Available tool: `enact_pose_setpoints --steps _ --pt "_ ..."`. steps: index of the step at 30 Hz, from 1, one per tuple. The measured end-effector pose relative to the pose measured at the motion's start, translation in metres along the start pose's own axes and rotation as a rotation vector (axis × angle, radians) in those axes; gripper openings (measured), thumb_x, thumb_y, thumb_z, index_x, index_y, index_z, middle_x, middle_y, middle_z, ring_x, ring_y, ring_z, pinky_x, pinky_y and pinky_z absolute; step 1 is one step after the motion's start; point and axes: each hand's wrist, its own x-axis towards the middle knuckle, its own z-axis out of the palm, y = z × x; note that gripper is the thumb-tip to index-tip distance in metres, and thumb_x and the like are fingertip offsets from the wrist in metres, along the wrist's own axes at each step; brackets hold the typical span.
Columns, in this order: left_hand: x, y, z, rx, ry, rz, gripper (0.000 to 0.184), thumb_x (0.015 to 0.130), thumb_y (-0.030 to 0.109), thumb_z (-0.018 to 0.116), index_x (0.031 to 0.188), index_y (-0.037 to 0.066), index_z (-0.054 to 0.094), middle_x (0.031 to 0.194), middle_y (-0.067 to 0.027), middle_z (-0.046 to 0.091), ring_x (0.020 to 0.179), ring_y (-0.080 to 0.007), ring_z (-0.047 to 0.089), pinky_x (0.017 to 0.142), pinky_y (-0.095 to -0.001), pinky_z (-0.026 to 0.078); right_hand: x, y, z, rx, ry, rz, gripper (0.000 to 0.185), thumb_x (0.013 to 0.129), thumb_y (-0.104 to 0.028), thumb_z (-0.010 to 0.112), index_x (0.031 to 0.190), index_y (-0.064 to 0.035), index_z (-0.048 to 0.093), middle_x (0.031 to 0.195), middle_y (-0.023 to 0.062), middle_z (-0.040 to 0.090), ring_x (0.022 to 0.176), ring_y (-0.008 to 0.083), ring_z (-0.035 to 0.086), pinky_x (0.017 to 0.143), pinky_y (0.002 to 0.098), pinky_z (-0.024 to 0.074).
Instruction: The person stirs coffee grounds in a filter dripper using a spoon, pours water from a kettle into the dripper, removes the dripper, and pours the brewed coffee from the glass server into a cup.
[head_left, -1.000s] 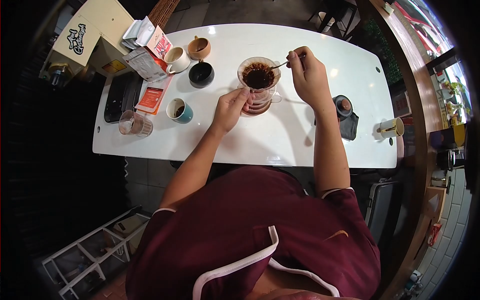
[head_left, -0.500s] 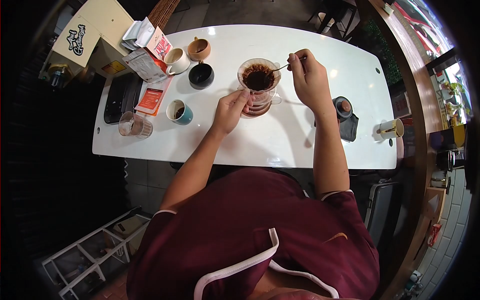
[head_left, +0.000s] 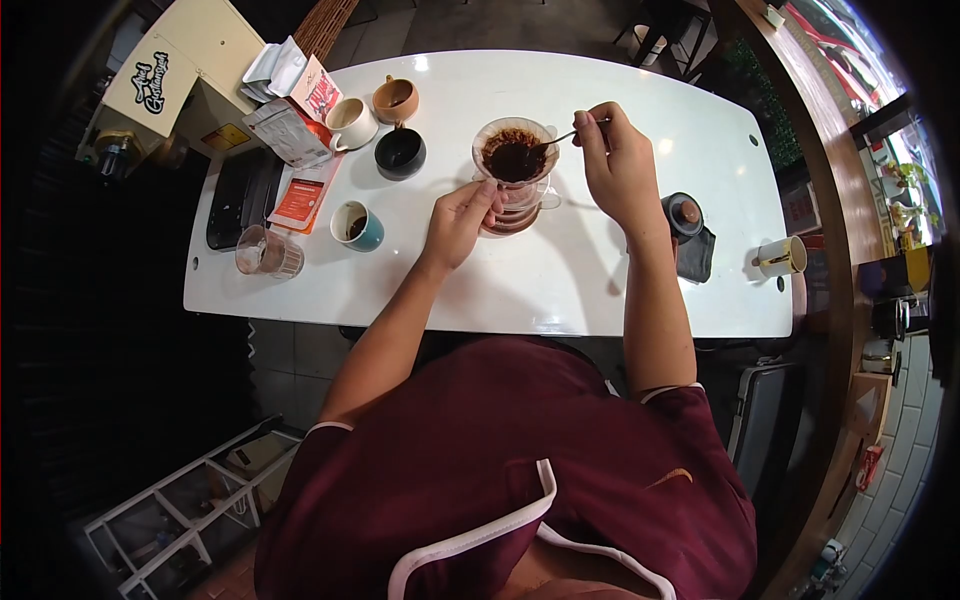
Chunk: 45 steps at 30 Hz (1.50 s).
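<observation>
Gripping the near-left side of the clear dripper (head_left: 530,181), the left hand (head_left: 462,222) has thumb and fingers drawn together; whether on wall or handle, cannot tell. Dripper sits atop a clear server (head_left: 525,205), dark wet grounds (head_left: 511,163) inside. Right hand (head_left: 617,158) pinches a thin spoon (head_left: 557,139) between thumb and fingertips, other fingers curled; spoon tip down in the grounds.

Around, left to right on the white table (head_left: 480,285): black flat item (head_left: 238,198), ribbed glass (head_left: 268,252), orange packet (head_left: 298,204), cream cup (head_left: 350,128), blue mug (head_left: 372,233) with dark contents, tan cup (head_left: 397,102), black cup (head_left: 400,168). All well apart from the fingers. Left hand covers part of the server. Right forearm (head_left: 655,285) passes just beside a dark lidded jar (head_left: 684,213). White mug (head_left: 780,258) near the right edge.
</observation>
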Motion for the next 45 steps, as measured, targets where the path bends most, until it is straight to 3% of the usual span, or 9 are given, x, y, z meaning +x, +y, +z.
enact_pose_setpoints --steps 4,6,9,10,12,21,30,45 --pt "0.001 -0.002 -0.002 -0.002 -0.006 0.008 0.036 0.099 0.032 0.047 0.09 0.002 0.064 0.076 0.0032 0.055 0.067 -0.0035 0.047 0.06 -0.0173 0.038 -0.001 -0.004 0.0 0.02 -0.014 0.022 0.018 0.092 -0.015 0.057 0.088 0.0028 0.055 0.064 0.0126 0.06 0.054 0.0189 0.055 0.053 0.0295 0.0428" --pt "0.0 -0.002 -0.002 0.01 0.0 -0.019 0.04 0.099 0.032 0.046 0.084 -0.002 0.061 0.089 -0.007 0.06 0.07 -0.0093 0.05 0.062 -0.0234 0.042 -0.002 -0.004 0.002 0.042 0.023 0.009 0.018 0.092 -0.014 0.058 0.087 0.0027 0.055 0.063 0.0123 0.058 0.053 0.0188 0.053 0.053 0.0301 0.0423" --pt "0.001 -0.004 -0.002 -0.008 0.0 -0.012 0.04 0.099 0.032 0.046 0.083 -0.002 0.061 0.09 -0.0074 0.06 0.07 -0.0093 0.05 0.062 -0.0235 0.043 -0.002 -0.003 0.001 0.017 0.025 0.001 0.018 0.092 -0.014 0.058 0.086 0.0026 0.054 0.062 0.0124 0.057 0.052 0.0193 0.052 0.052 0.0308 0.0419" --pt "0.001 -0.004 -0.002 -0.007 -0.001 -0.012 0.04 0.099 0.032 0.046 0.083 -0.002 0.061 0.09 -0.0074 0.06 0.07 -0.0093 0.05 0.062 -0.0235 0.043 -0.002 -0.004 0.001 0.017 0.027 0.001 0.018 0.092 -0.014 0.058 0.086 0.0026 0.054 0.062 0.0124 0.057 0.052 0.0193 0.052 0.052 0.0308 0.0419" --pt "0.0 -0.005 -0.001 -0.036 -0.001 0.008 0.034 0.099 0.03 0.047 0.091 0.001 0.064 0.078 0.0024 0.056 0.068 -0.0039 0.047 0.062 -0.0174 0.039 -0.004 -0.007 0.001 0.002 0.0 0.018 0.018 0.091 -0.013 0.059 0.085 0.0027 0.053 0.063 0.0128 0.057 0.052 0.0199 0.052 0.052 0.0309 0.0417" --pt "0.0 -0.003 0.0 -0.015 -0.005 0.036 0.035 0.099 0.029 0.047 0.084 0.002 0.062 0.082 0.0005 0.058 0.068 -0.0042 0.047 0.062 -0.0178 0.039 -0.007 -0.015 -0.001 0.041 0.008 0.009 0.017 0.09 -0.012 0.06 0.084 0.0026 0.052 0.067 0.0145 0.058 0.055 0.0218 0.055 0.053 0.0314 0.0427" --pt "0.0 -0.006 -0.003 -0.021 -0.02 0.037 0.034 0.098 0.029 0.049 0.087 0.0 0.063 0.086 -0.0017 0.06 0.07 -0.0061 0.048 0.066 -0.0198 0.041 -0.007 -0.019 -0.001 0.022 -0.026 0.049 0.016 0.09 -0.012 0.059 0.084 0.0022 0.052 0.068 0.0148 0.057 0.057 0.0244 0.055 0.055 0.0329 0.0435" --pt "-0.002 0.003 -0.002 0.032 -0.023 0.037 0.03 0.097 0.024 0.052 0.084 0.0 0.063 0.078 -0.0013 0.057 0.07 -0.0064 0.049 0.066 -0.0212 0.042 -0.011 -0.026 0.003 -0.132 -0.044 0.028 0.014 0.089 -0.011 0.06 0.084 0.0011 0.056 0.071 0.0135 0.058 0.058 0.0233 0.057 0.054 0.0328 0.044"
